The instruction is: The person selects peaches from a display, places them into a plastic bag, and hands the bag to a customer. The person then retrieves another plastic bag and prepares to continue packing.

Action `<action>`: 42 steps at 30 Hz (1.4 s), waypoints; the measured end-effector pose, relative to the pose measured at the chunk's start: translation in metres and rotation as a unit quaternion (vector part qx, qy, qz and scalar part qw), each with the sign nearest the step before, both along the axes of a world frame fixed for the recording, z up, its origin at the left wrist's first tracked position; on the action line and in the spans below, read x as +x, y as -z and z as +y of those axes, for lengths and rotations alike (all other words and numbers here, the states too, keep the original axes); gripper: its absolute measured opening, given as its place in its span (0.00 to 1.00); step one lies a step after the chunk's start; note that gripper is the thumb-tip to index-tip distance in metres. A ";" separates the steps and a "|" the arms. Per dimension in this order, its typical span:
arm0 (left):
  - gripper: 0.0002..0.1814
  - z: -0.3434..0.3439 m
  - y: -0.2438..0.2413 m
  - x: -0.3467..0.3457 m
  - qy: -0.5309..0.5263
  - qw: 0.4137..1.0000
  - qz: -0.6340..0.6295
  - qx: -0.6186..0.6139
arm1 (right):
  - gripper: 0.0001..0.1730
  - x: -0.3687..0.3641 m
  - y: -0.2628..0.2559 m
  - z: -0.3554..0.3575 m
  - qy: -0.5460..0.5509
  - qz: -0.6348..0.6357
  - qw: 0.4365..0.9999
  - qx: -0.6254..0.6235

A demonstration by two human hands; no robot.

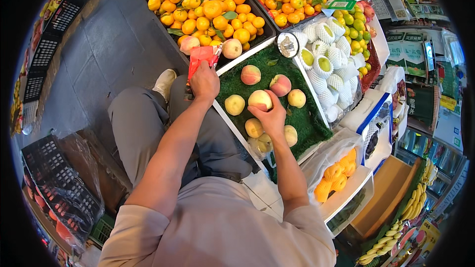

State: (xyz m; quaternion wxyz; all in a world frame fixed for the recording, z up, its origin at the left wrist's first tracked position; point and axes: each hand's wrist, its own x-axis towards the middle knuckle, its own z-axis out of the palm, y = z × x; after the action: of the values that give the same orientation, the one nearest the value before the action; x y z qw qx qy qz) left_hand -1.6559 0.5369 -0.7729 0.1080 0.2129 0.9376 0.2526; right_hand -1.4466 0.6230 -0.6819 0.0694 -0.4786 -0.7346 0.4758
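A pale yellow peach with a pink blush (259, 98) is in the fingers of my right hand (272, 115), just above a tray lined with green artificial turf (308, 118). Around it on the turf lie several loose peaches, among them a redder one (280, 85) touching or nearly touching my fingertips. Below my right wrist, a clear plastic bag (258, 148) with fruit in it rests at the tray's near edge. My left hand (205, 81) grips a red plastic bag (198, 58) beside the tray's left corner. Two peaches (232, 48) sit behind that bag, on the mandarin crate's near edge.
Black crates of mandarins (204, 7) stand beyond the tray. To its right are fruits in white foam nets (326, 63) and a box of orange-netted fruit (336, 174). A round white sign (287, 44) rises at the tray's far corner. A black crate (61, 185) stands at left.
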 end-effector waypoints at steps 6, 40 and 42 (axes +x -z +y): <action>0.11 0.000 -0.002 0.000 -0.012 1.000 -0.004 0.025 | 0.38 -0.008 -0.015 -0.009 0.088 0.393 0.853 -0.333; 0.12 0.003 -0.011 0.006 -0.008 0.999 0.030 0.021 | 0.35 -0.052 -0.074 0.026 0.183 0.541 0.549 -0.610; 0.11 0.002 -0.012 0.006 -0.008 0.999 0.028 0.028 | 0.32 -0.055 -0.073 0.030 0.191 0.514 0.641 -0.537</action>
State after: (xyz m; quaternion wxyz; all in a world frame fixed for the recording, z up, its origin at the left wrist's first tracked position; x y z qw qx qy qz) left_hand -1.6495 0.5390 -0.7605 0.0733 0.2155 0.9345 0.2737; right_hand -1.5013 0.6534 -0.6090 0.2564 -0.2397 -0.0884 0.9322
